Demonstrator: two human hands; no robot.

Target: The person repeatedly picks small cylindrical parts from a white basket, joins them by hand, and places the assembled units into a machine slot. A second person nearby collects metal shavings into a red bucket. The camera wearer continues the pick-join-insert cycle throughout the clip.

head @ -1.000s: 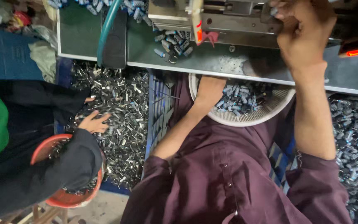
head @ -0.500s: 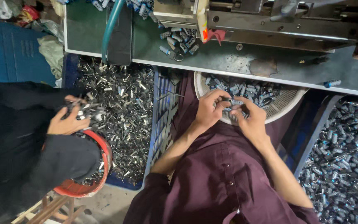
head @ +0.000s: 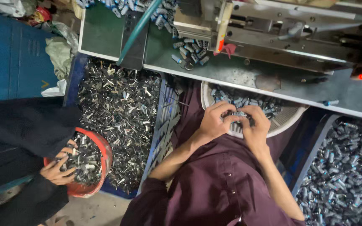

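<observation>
**Inspector:** State of the worker's hands?

**Onlooker:** Both are down in the round white perforated plastic basket (head: 289,119) resting on the lap, under the edge of the grey-green metal workbench (head: 248,77). The left hand (head: 215,122) is curled around a small bunch of the short silver-and-blue metal cylinders (head: 236,114). The right hand (head: 256,124) is clenched on the same bunch from the other side, fingertips meeting the left's. More of those cylinders lie loose in the basket beyond the knuckles.

**Inspector:** Surroundings?

**Onlooker:** On the bench sits a grey steel machine (head: 273,29) with a green hose (head: 137,31) running past it and a scatter of the same parts beside it. A blue crate of dark metal clips (head: 118,117) stands to the worker's left, touching a second ribbed blue crate wall. Another bin of silver cylinders (head: 348,167) is at the right.

**Inspector:** Anyone else?

**Onlooker:** A second person in dark sleeves, at the far left, has a co-worker's hand (head: 57,169) pressed into a red plastic bowl (head: 101,159) of metal pieces. Whether it grips anything I cannot tell.
</observation>
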